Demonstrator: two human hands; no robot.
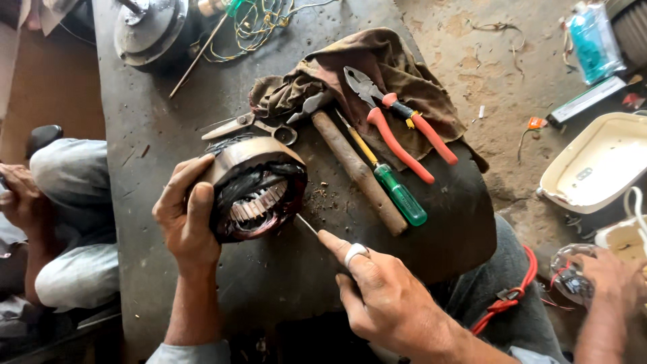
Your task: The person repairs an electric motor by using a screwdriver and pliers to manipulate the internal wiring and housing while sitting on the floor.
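Left hand (185,219) clamped around the rim of a stator (255,189), thumb and fingers wrapped over its left edge, tilting it up on the dark tabletop (162,121) so the bore with its copper windings and steel teeth faces the camera. Right hand (384,296) closed on a thin blade (307,224), index finger stretched along it and wearing a pale ring, the tip touching the stator's lower edge at about 4 o'clock. Stator sitting near the middle of the tabletop, slightly left.

At 12 o'clock from the stator, just beside it, scissors (246,126). At 1 to 2 o'clock, a brown rag (377,61) with red-handled pliers (397,121) lying across it. Between pliers and stator, a hammer (357,168) with wooden handle running diagonally, and alongside it a green-handled screwdriver (391,182). At the far edge, 11 o'clock, a round metal motor cover (148,30) and a tangle of wires (259,23).

Off the tabletop at 3 o'clock, a white plastic casing (596,165) on the dirt floor. Another person's hand (610,273) at far right, and a seated person's knee (71,175) at 9 o'clock.
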